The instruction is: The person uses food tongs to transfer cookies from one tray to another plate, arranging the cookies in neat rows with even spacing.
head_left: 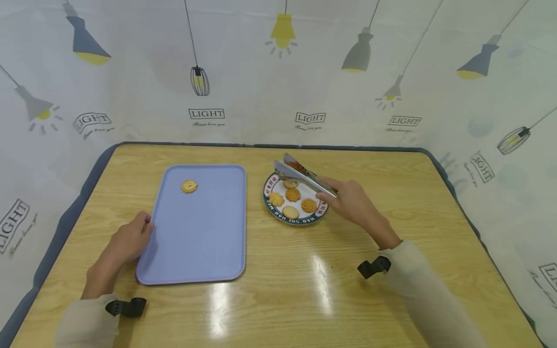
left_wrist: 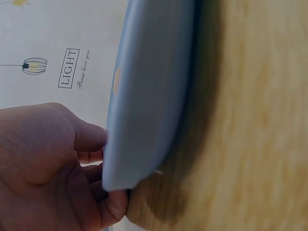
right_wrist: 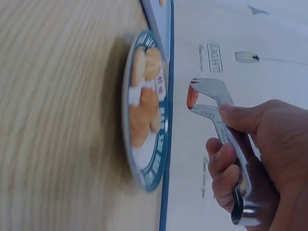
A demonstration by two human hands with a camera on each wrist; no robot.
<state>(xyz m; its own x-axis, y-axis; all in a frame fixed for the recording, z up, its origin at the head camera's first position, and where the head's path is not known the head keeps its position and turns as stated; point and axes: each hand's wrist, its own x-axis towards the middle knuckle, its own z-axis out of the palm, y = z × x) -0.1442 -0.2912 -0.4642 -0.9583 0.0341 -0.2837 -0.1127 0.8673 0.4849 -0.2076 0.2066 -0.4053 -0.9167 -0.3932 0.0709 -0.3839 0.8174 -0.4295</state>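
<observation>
My right hand (head_left: 348,200) grips metal tongs (right_wrist: 224,113) over the far side of a round plate (right_wrist: 165,161) with a lettered rim. Between the tong tips is a reddish-brown cookie (right_wrist: 192,95), clear of the plate. Several cookies lie on the plate, among them a swirled cookie (head_left: 309,205) and a smooth oval cookie (head_left: 290,212). On the left, my left hand (head_left: 128,241) holds the side edge of a lilac tray (head_left: 200,232), the thumb at its rim and fingertips curled beneath. A ring-shaped cookie (head_left: 189,186) lies near the tray's far left corner.
Tray and plate stand side by side on a wooden table (head_left: 283,290), a narrow strip of wood between them. A pale curtain (head_left: 243,72) printed with lamps rises behind the table's dark edge. Each wrist carries a black strapped device.
</observation>
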